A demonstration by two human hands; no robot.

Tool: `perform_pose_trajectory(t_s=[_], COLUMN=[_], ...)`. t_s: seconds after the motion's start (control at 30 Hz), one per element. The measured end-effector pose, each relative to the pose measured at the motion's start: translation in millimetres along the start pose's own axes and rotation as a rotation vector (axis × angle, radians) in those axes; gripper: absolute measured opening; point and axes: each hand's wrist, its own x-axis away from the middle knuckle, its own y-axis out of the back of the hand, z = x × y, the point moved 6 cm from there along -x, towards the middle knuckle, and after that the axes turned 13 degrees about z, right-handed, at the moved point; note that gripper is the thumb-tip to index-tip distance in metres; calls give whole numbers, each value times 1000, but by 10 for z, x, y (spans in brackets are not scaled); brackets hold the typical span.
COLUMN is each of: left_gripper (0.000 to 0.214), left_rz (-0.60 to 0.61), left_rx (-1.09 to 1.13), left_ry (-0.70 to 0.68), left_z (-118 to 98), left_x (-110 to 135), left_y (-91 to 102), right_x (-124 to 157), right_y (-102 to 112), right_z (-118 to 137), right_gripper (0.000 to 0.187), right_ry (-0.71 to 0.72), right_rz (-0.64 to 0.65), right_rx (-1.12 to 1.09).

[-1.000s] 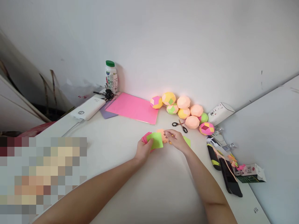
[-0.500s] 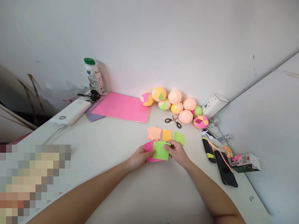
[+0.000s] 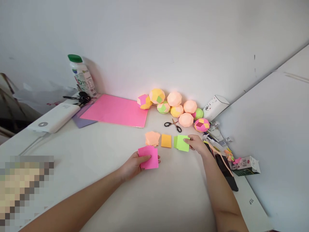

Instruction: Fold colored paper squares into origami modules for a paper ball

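My left hand (image 3: 132, 164) grips a stack of pink paper squares (image 3: 149, 157) just above the white table (image 3: 101, 167), thumb on top. Off to the right, my right hand (image 3: 196, 143) pinches a green paper square (image 3: 182, 143) over the green pile lying there. Between the two hands lie an orange square (image 3: 166, 140) and a loose pile of peach squares (image 3: 152, 138).
Several folded paper balls (image 3: 175, 106) line the wall, with black scissors (image 3: 173, 124) in front. A large pink sheet (image 3: 114, 110), a power bank (image 3: 54, 117), keys and a green-capped bottle (image 3: 80, 75) sit at the left. A phone, markers and a small carton (image 3: 246, 166) crowd the right edge.
My right hand has carried the green square away from the pink stack, rightward to the green pile. My left hand keeps the pink stack. The camera has swung left.
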Motion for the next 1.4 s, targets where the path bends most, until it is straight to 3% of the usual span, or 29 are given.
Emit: perform_pose_trajectory(t_s=[0.23, 0.37, 0.47, 0.53, 0.6, 0.67, 0.73, 0.8, 1.1, 1.23, 1.4], left_gripper=[42, 36, 34, 34, 34, 33, 32, 32, 23, 25, 30], left_rz=[24, 47, 122, 170, 200, 232, 265, 295, 275, 265, 182], left_rx=[58, 95, 128, 134, 132, 122, 99, 67, -51, -96, -116], left_ry=[-13, 15, 29, 35, 31, 33, 56, 93, 123, 147, 164], left_z=[-10, -13, -29, -36, -34, -14, 30, 88, 166, 177, 242], left_x=[-8, -5, -7, -5, 4, 22, 49, 81, 117, 112, 106], left_y=[19, -18, -87, -123, -148, -188, -253, -333, -476, -478, -417], right_x=[-76, -48, 79, 255, 471, 685, 826, 885, 944, 985, 1057], right_y=[3, 81, 55, -145, -539, -993, -1344, -1538, -1603, -1636, -1688], right_z=[-133, -100, 119, 427, 698, 845, 869, 840, 833, 853, 849], right_gripper=[12, 26, 28, 30, 40, 63, 83, 85, 84, 77, 67], right_ry=[-64, -74, 10, 259, 573, 820, 942, 983, 985, 1006, 1029], right_rz=[-75, -145, -255, -324, -236, -94, -8, 22, 162, 128, -2], right_rx=[157, 260, 401, 573, 665, 789, 873, 884, 759, 740, 808])
